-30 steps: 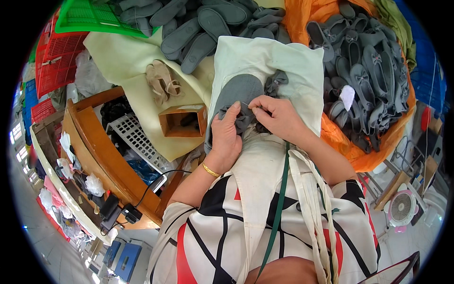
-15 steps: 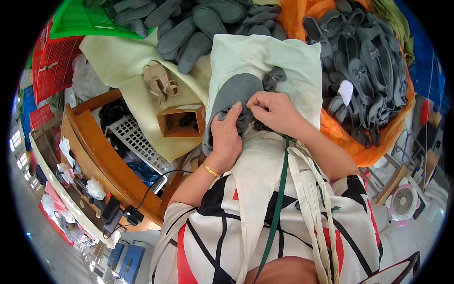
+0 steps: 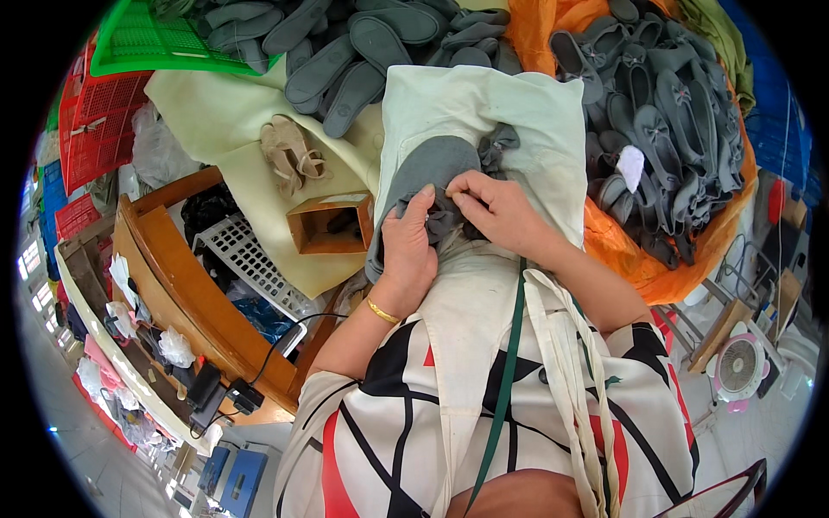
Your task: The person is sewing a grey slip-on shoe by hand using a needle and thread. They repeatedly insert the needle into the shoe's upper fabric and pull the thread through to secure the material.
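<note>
A dark grey cloth shoe (image 3: 429,164) lies sole up across the white cloth (image 3: 553,112) on my lap. My left hand (image 3: 408,242) is closed on its near part, thumb pressed on the bunched grey fabric. Just to the right, my right hand (image 3: 496,207) pinches at that fabric with thumb and forefinger. What sits between those fingertips is too small to make out. A knotted scrap of grey cloth, maybe a bow (image 3: 498,145), lies beside the shoe's far end. My hands hide the rest of the shoe.
Grey shoes fill an orange sack (image 3: 682,281) on the right. More grey shoes (image 3: 358,95) are piled ahead, by a green basket (image 3: 147,39). Beige sandals (image 3: 292,155) and an open box (image 3: 328,226) rest left. Beyond stand a wooden drawer (image 3: 190,285) and a fan (image 3: 740,366).
My right fingertips have shifted slightly left, staying close to my left thumb. The left hand keeps its hold on the shoe; otherwise the scene looks nearly the same.
</note>
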